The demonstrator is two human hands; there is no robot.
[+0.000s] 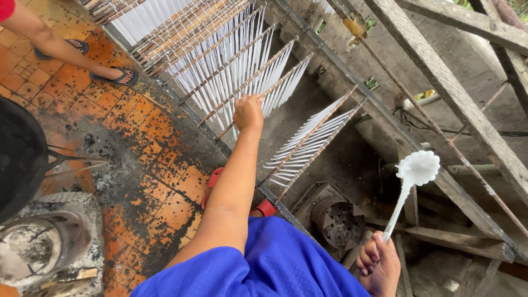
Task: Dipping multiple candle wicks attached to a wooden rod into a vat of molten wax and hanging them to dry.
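My left hand (248,113) reaches out and closes on the near end of a thin wooden stick (275,88) that lies across a rack. Thin white strands (247,60) hang from this stick and from the many sticks beside it. To the right, two more sticks with white strands (313,140) lie apart from the main group. My right hand (379,264) is low at the frame's bottom and grips the handle of a white-coated ladle (419,168). The ladle's scalloped head points up and away from me.
Another person's legs in dark flip-flops (118,76) stand on the stained orange tile floor at top left. A black pan (19,154) and an ash-covered stove (38,247) are at left. A metal burner can (338,220) sits below the rack. Wooden beams (456,93) cross the right.
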